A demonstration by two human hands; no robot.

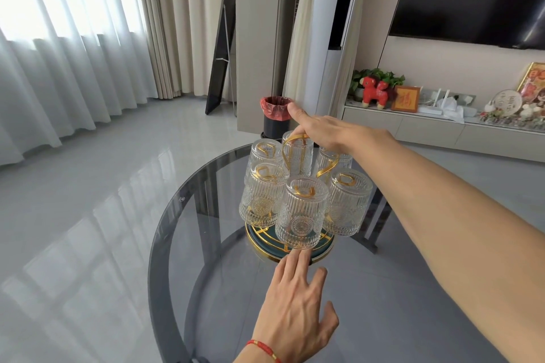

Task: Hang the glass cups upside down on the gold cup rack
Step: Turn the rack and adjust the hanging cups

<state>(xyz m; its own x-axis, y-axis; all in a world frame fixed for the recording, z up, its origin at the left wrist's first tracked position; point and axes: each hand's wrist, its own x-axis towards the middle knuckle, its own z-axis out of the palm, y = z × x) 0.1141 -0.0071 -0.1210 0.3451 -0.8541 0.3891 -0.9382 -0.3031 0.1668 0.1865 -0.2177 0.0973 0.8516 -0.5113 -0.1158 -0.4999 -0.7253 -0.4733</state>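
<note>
The gold cup rack stands on a round tray with a gold rim near the far side of the glass table. Several ribbed glass cups hang upside down on its arms; the nearest cup faces me. My right hand reaches over the cups and grips the rack's gold top handle, index finger stretched out. My left hand, with a red string at the wrist, lies flat with fingers apart, its fingertips touching the tray's near rim just below the nearest cup.
The round smoked-glass table has a dark frame beneath. Behind it stands a black bin with a red bag. A low white cabinet with ornaments runs along the right wall under a television. Curtains hang on the left.
</note>
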